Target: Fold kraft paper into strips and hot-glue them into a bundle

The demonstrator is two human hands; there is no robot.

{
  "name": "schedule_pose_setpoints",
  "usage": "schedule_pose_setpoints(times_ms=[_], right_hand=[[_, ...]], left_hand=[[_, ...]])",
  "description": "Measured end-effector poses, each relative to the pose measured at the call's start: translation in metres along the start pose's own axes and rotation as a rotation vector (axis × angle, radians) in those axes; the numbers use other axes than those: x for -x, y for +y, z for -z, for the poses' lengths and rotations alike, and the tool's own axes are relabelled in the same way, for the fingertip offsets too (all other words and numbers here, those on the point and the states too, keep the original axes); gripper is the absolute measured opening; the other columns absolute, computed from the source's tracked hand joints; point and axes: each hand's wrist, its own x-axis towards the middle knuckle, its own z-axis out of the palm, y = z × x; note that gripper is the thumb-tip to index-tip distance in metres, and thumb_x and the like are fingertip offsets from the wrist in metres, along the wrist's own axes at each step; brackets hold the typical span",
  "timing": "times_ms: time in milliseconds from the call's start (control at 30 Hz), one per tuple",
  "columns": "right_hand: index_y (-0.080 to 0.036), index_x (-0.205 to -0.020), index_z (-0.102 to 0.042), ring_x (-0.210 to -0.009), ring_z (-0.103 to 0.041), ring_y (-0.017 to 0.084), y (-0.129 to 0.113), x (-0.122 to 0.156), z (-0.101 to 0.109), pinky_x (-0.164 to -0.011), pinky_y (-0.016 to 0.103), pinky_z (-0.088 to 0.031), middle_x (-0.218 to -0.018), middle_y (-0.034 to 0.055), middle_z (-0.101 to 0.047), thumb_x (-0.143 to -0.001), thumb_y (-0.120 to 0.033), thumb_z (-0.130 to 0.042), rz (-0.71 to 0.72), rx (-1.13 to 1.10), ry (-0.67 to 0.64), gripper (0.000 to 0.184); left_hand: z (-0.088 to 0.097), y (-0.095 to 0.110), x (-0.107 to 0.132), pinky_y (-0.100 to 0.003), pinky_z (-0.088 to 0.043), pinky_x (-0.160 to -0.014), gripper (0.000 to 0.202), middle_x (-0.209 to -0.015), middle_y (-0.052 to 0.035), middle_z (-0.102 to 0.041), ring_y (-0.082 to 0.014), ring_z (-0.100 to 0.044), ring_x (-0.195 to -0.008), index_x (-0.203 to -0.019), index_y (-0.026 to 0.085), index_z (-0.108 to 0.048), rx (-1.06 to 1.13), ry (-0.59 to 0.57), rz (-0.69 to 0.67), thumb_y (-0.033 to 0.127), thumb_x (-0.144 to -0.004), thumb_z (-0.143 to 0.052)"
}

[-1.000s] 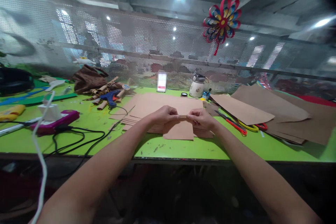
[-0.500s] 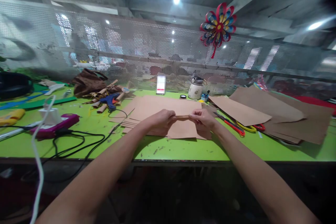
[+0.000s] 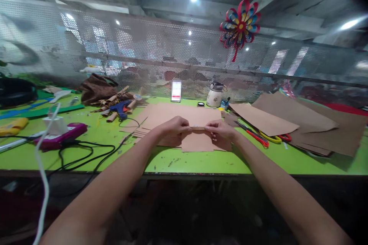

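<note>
"At the fingertips [image 3: 188, 126], what's different from a second ago?"

"Very little. Both hands have kept the same pinch. The left hand [image 3: 174, 127] and the right hand [image 3: 222, 132] are each closed, thumb against forefingers, on the folded edge [image 3: 197, 127] of the brown paper sheet [image 3: 197, 142]. Half a second back that edge sat a touch higher and thicker between them; now it looks flatter and lower."

"What do you make of that?"

"I'd judge the fold is being pressed down along its length rather than let go. The crease is the work in hand, and neither hand has released it yet."

"And the sheet itself?"

"Plain kraft brown, matte, fairly small. Its near edge lies toward the person and its far edge is turned over into a narrow strip. It rests on a stack of like sheets [image 3: 169, 113] in the middle of the green table [image 3: 201, 162]."

"Round about?"

"Red and yellow scissors [image 3: 260, 138] lie just to the right, with bigger brown sheets [image 3: 287, 116] beyond them — and a blue glue gun [image 3: 120, 106] sits well off to the left."
</note>
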Motion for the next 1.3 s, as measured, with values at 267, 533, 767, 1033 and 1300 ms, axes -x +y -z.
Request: schedule_pose_setpoints(times_ms=[267,533,767,1033,1300], right_hand=[[-0.014,-0.066,-0.059,-0.045,-0.031,0.006,0.003,-0.007,-0.001,-0.043,0.022,-0.021,-0.051,-0.0050,-0.042,-0.076,-0.044,-0.062,0.117,0.082,0.063,0.032],[-0.015,-0.068,-0.057,-0.046,-0.035,0.007,-0.005,0.002,0.004,-0.045,0.021,-0.028,-0.054,-0.0043,-0.043,-0.076,-0.046,-0.061,0.065,0.063,-0.024,0.032],[-0.013,-0.069,-0.061,-0.051,-0.041,0.009,-0.006,-0.003,-0.010,-0.047,0.022,-0.029,-0.058,-0.0017,-0.050,-0.072,-0.050,-0.063,0.074,0.175,0.147,0.037],[-0.015,-0.064,-0.053,-0.049,-0.028,0.008,-0.012,-0.002,-0.006,-0.047,0.024,-0.019,-0.052,-0.0055,-0.037,-0.078,-0.048,-0.057,0.152,0.133,0.109,0.035],[-0.016,-0.062,-0.051,-0.051,-0.030,0.009,-0.006,-0.002,-0.003,-0.049,0.024,-0.023,-0.055,-0.0048,-0.038,-0.077,-0.047,-0.058,0.121,0.103,0.069,0.035]], left_hand=[[0.006,0.002,0.000,-0.022,-0.036,-0.052,0.036,-0.053,-0.0001,-0.055,-0.0103,-0.050,-0.050,-0.066,0.013,-0.058,0.216,-0.128,0.039,0.046,-0.079,-0.052],[0.007,0.000,0.001,-0.022,-0.038,-0.052,0.028,-0.056,0.0006,-0.055,-0.0112,-0.054,-0.051,-0.070,0.013,-0.058,0.275,-0.131,0.012,0.039,-0.078,-0.054],[0.007,-0.004,0.001,-0.021,-0.036,-0.046,0.029,-0.051,0.0008,-0.055,-0.0106,-0.052,-0.046,-0.071,0.013,-0.057,0.243,-0.085,0.014,0.040,-0.080,-0.053],[0.013,-0.004,0.001,-0.022,-0.041,-0.049,0.033,-0.053,-0.0009,-0.058,-0.0115,-0.055,-0.048,-0.072,0.012,-0.059,0.319,0.048,0.007,0.045,-0.078,-0.057],[0.008,-0.002,0.005,-0.022,-0.037,-0.054,0.031,-0.062,-0.0019,-0.059,-0.0108,-0.051,-0.055,-0.074,0.012,-0.065,0.222,-0.017,-0.059,0.041,-0.079,-0.054]])
